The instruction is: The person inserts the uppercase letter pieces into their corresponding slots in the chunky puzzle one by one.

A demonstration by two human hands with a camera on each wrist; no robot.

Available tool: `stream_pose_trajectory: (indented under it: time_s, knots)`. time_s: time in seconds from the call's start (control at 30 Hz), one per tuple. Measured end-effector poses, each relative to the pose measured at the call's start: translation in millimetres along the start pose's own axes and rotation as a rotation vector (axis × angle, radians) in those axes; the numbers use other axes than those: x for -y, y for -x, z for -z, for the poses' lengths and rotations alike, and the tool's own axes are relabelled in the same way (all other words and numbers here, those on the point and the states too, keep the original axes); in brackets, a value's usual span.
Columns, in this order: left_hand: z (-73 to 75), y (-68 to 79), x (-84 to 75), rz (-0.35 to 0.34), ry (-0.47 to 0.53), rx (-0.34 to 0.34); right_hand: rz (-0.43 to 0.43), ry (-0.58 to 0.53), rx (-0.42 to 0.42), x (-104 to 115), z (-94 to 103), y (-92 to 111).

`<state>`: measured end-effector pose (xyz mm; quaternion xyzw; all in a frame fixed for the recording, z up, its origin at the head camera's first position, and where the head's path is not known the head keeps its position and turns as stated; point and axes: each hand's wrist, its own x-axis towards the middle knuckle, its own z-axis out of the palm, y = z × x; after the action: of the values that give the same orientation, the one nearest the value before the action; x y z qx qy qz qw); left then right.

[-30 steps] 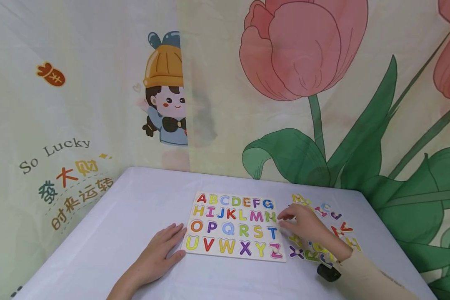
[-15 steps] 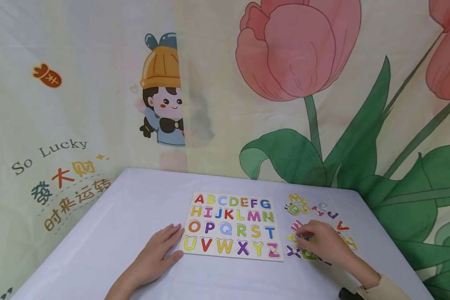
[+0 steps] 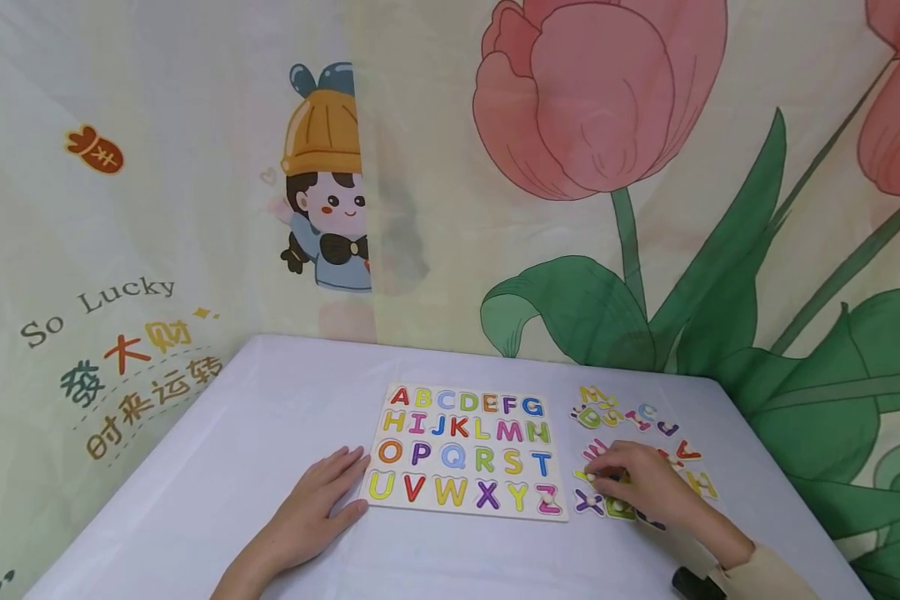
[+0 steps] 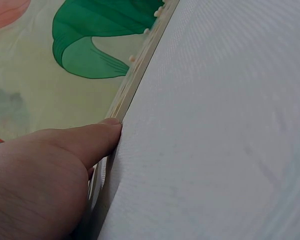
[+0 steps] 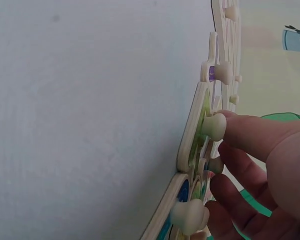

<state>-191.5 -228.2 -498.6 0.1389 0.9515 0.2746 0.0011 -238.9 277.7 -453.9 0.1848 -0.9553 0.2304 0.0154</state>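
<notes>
Filling most of the head view, a printed backdrop (image 3: 420, 317) carries a large pink tulip (image 3: 603, 100) at upper right, a cartoon figure (image 3: 330, 187) at upper centre-left and the words "So Lucky" (image 3: 97, 310) at the left. Below it, a white tabletop (image 3: 457, 558) spans the lower part of the frame. Flat on it, at lower centre, lies an alphabet board (image 3: 557, 478), its letters set in 4 rows, A at its top left and Z at its bottom right. Loose letter pieces (image 3: 640, 422) are scattered just beside the board, at lower right.

Of the 2 hands, the left hand (image 3: 311, 500) rests at lower centre-left with fingers extended, touching the board's left edge; its thumb (image 4: 109, 132) meets that edge in the left wrist view. The right hand (image 3: 641, 479) is over the loose pieces, fingers bent, a cream sleeve (image 3: 765, 575) behind it.

Close by are a yellow H (image 3: 702, 486), a purple X (image 3: 589, 502) and a red A (image 3: 687, 451). Smallest, at right of centre in the right wrist view, is the knob (image 5: 214, 127) of a green piece (image 5: 193, 132); the right thumb overlaps it, but whether it is pinched I cannot tell.
</notes>
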Motion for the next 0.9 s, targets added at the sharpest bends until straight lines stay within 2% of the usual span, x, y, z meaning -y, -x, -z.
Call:
stream_pose_trajectory:
  time_s: [0.23,0.43,0.63,0.9]
  knots:
    - [0.9,-1.0,-0.6,-0.008,0.003,0.0,-0.025,-0.011,-0.004,0.9,0.0,-2.1]
    - [1.3,-1.1,-1.2,0.001,0.006,0.008,-0.054,-0.028,-0.013,11.1,5.4,-3.2]
    - [1.6,0.0,-1.9,-0.019,0.012,-0.003,-0.044,-0.037,-0.06,30.5,2.3,-2.2]
    - [3.0,0.9,-3.0,-0.023,-0.002,-0.007,-0.162,-0.107,-0.074,65.9,-13.1,1.8]
